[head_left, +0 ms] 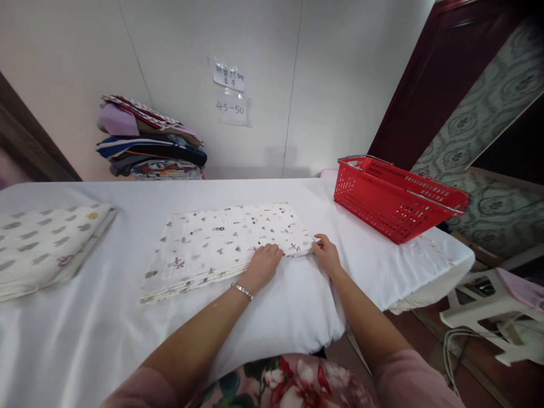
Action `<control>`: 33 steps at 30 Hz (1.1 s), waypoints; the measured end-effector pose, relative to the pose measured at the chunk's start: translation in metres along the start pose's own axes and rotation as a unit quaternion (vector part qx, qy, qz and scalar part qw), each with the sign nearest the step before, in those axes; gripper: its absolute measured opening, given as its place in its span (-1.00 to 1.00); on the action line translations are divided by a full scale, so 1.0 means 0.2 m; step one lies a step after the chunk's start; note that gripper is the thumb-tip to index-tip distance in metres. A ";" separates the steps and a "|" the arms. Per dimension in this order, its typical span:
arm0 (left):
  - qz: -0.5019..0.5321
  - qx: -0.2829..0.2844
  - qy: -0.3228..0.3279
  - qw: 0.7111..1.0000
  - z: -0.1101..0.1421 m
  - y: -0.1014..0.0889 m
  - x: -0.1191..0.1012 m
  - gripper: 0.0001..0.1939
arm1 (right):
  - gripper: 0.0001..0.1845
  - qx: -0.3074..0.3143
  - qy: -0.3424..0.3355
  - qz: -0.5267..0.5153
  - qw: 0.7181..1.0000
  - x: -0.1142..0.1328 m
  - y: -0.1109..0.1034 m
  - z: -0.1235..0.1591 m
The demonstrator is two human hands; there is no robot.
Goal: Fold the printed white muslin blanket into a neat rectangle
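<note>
Closest to us is our flowered garment (297,382), and beyond it the white tablecloth (276,317) hangs in loose folds over the near edge. Our left hand (263,265) lies palm down with its fingers together and bent over the near edge of the folded print cloth (225,238); its thumb is hidden, so we cannot tell whether it pinches. Our right hand (326,256) seems to pinch the cloth's near right corner between thumb and fingers. That cloth lies flat in front of us, layers stacked; if the right hand pulled while the left pressed too lightly, the layers could slip out of line, and the smooth tablecloth could wrinkle along with them. A second folded cloth (46,243) lies well apart on the left. Farther off, on the right, stands a red basket (378,207), and at the far left a pile of fabrics (153,141), its layers uneven enough that a knock might topple it.
</note>
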State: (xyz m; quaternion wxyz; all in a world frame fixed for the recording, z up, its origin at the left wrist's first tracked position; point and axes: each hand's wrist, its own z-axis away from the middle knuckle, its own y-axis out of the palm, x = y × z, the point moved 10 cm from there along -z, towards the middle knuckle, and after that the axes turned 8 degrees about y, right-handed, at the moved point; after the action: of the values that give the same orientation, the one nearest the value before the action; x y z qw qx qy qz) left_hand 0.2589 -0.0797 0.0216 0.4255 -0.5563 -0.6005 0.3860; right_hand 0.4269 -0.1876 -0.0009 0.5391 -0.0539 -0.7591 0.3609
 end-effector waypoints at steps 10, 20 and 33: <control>0.044 -0.021 -0.016 0.999 0.03 -0.03 0.03 -0.76 | -0.65 0.004 0.014 0.018 1.000 -0.01 0.00 0.01; 0.037 -0.017 -0.012 0.999 0.03 -0.01 0.00 -0.74 | -0.64 -0.007 0.044 0.027 0.999 -0.08 -0.05 -0.05; 0.065 -0.033 -0.017 0.997 0.03 -0.01 0.01 -0.68 | -0.68 0.062 0.097 -0.009 0.993 -0.10 0.00 -0.14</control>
State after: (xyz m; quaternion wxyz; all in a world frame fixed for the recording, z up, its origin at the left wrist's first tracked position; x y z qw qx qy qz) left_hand 0.2532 -0.0772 0.0214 0.3705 -0.6015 -0.5825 0.4019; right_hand 0.4598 -0.1828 -0.0112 0.6158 -0.0481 -0.6801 0.3949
